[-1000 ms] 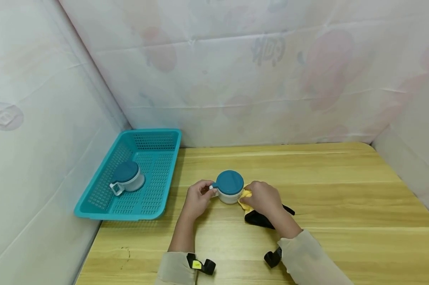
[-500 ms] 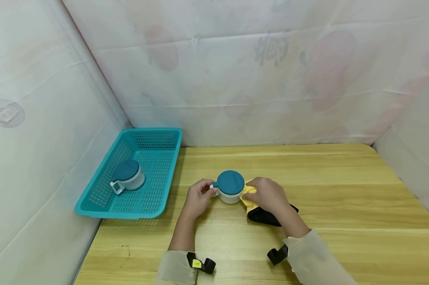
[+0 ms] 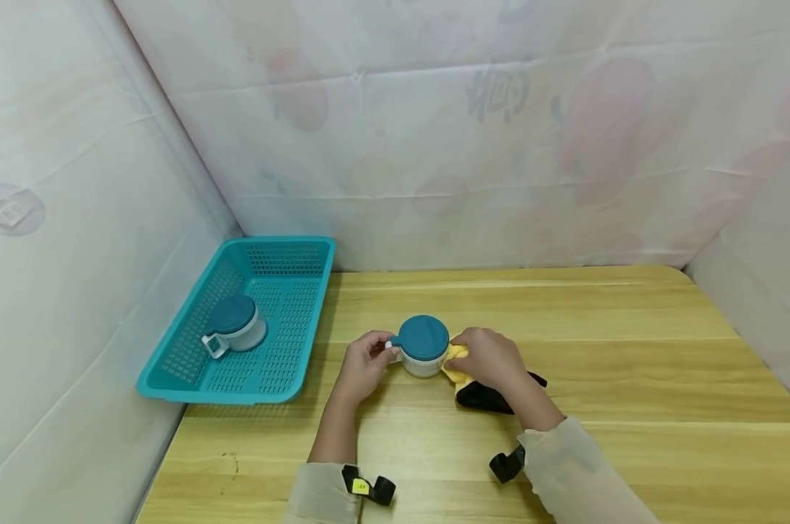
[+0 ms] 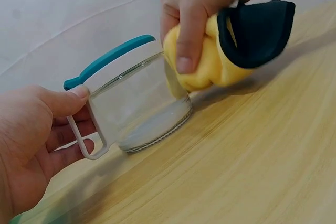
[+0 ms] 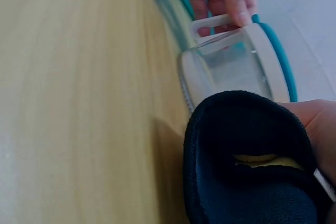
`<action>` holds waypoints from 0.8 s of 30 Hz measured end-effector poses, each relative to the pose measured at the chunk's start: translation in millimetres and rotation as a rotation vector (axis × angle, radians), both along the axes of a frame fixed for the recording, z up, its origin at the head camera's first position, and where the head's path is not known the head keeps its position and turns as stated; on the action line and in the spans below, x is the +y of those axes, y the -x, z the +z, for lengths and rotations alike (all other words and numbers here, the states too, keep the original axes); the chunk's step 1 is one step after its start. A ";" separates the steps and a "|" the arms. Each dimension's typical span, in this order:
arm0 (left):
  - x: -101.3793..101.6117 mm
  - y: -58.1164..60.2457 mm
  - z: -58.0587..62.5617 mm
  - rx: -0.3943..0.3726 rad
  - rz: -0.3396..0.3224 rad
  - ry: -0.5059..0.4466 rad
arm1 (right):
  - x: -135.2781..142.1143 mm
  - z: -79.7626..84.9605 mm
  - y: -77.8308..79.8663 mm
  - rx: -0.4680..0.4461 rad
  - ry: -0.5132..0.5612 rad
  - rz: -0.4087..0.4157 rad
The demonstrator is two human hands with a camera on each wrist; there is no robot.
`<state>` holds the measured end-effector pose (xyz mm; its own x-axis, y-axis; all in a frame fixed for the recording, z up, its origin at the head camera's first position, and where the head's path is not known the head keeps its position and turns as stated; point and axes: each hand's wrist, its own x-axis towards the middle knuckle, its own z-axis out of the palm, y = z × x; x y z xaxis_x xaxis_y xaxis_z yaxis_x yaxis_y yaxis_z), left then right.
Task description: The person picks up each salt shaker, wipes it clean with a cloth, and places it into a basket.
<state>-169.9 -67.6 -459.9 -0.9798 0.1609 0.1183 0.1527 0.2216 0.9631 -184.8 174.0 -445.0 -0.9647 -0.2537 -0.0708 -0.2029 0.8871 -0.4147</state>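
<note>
A clear glass jar [image 4: 136, 98] with a blue lid [image 3: 424, 338] and a white handle [image 4: 84, 142] stands on the wooden table. My left hand [image 3: 364, 366] pinches that handle from the left, thumb near the lid's tab. On the jar's other side, my right hand [image 3: 493, 359] grips a bunched cloth, yellow on one face [image 4: 207, 59] and black on the other [image 5: 247, 145]. The yellow part presses at the jar's side wall, just below the lid. In the right wrist view the black flap hides most of the right hand.
A turquoise perforated basket [image 3: 312, 320] stands at the table's left, by the corner of the cloth-covered walls. Inside it lies a second jar [image 3: 247, 336] with a blue lid, its handle toward me. The wooden table [image 3: 630, 349] extends to the right.
My right hand with the cloth has shifted slightly right along the jar's side, then back a little. The left hand keeps its hold on the handle.
</note>
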 end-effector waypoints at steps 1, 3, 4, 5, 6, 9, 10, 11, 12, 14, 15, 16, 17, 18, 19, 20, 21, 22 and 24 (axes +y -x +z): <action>-0.2 -0.1 0.0 -0.004 0.000 0.000 | -0.9 -1.4 0.1 -0.001 -0.008 0.000; -0.7 -0.2 0.2 -0.009 -0.002 -0.002 | -3.0 -3.6 0.4 0.000 -0.032 0.003; -1.0 -0.3 0.5 -0.009 -0.002 -0.002 | -4.1 -4.6 0.7 0.005 -0.046 0.006; -1.3 -0.3 0.7 -0.012 -0.001 -0.003 | -5.2 -5.3 0.8 0.011 -0.060 0.011; -1.6 -0.4 0.9 -0.016 -0.002 -0.003 | -6.4 -5.8 1.0 0.019 -0.074 0.015; -2.6 -0.6 1.6 -0.022 0.000 -0.001 | -8.7 -7.0 1.3 0.039 -0.099 0.025; -3.1 -0.5 1.6 -0.024 -0.003 -0.001 | -9.1 -7.3 0.9 0.041 -0.100 0.027; -3.6 -0.3 1.3 -0.028 -0.007 0.000 | -9.2 -7.5 0.3 0.042 -0.103 0.030; -4.1 0.2 0.6 -0.029 -0.013 0.001 | -9.0 -7.9 -0.3 0.039 -0.101 0.030; -4.8 1.5 -1.5 -0.022 -0.027 0.004 | -8.1 -8.3 -2.0 0.029 -0.090 0.029; -5.1 2.2 -2.3 -0.017 -0.035 0.001 | -7.5 -8.2 -2.9 0.024 -0.083 0.029; -5.6 4.2 -6.2 -0.018 -0.040 0.002 | -6.7 -8.7 -3.4 0.022 -0.076 0.031; -6.0 6.5 -10.6 -0.017 -0.043 0.002 | -6.0 -8.7 -3.7 0.019 -0.067 0.033; -6.4 8.7 -15.1 -0.017 -0.044 -0.001 | -5.2 -8.5 -4.0 0.015 -0.057 0.032; -6.8 10.9 -19.5 -0.018 -0.043 -0.006 | -4.3 -7.9 -4.1 0.012 -0.048 0.032; -7.2 13.2 -24.1 -0.017 -0.042 -0.007 | -3.3 -7.2 -4.0 0.011 -0.040 0.032; -7.7 15.1 -28.6 -0.021 -0.041 -0.012 | -2.2 -6.3 -3.8 0.012 -0.031 0.034; -8.2 17.4 -33.4 -0.026 -0.038 -0.016 | -0.9 -5.1 -3.6 0.014 -0.023 0.036; -9.1 18.7 -37.1 -0.019 -0.041 -0.022 | 1.4 -2.3 -3.2 0.020 -0.005 0.041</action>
